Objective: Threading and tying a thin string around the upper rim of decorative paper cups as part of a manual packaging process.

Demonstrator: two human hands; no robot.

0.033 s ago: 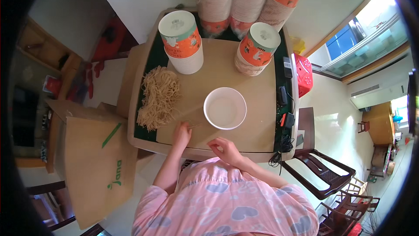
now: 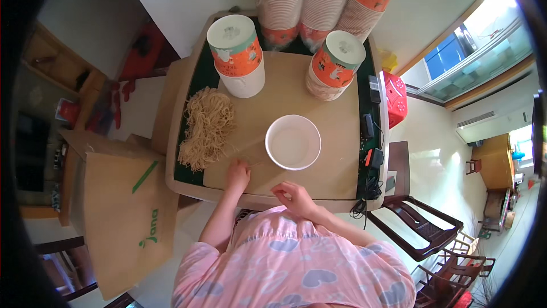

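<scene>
On the brown board, my left hand [image 2: 238, 176] rests with its fingers closed at the near edge of a pile of tangled, thin tan strands [image 2: 208, 131]. A loose tan strand [image 2: 256, 164] sticks out beside its fingertips. My right hand [image 2: 294, 196] is loosely curled, thumb against fingers, near the table's front edge, and nothing shows in it. Just beyond it an open white paper bowl [image 2: 293, 143] stands upright, touched by neither hand. Its inside is plain white.
Upside-down stacks of orange and green paper bowls stand at the back left [image 2: 237, 57] and back right [image 2: 336, 64]. Taller wrapped stacks [image 2: 279, 6] are behind them. Black adapters and cables [image 2: 373, 185] line the right side. A cardboard box [image 2: 128, 217] stands left of the table.
</scene>
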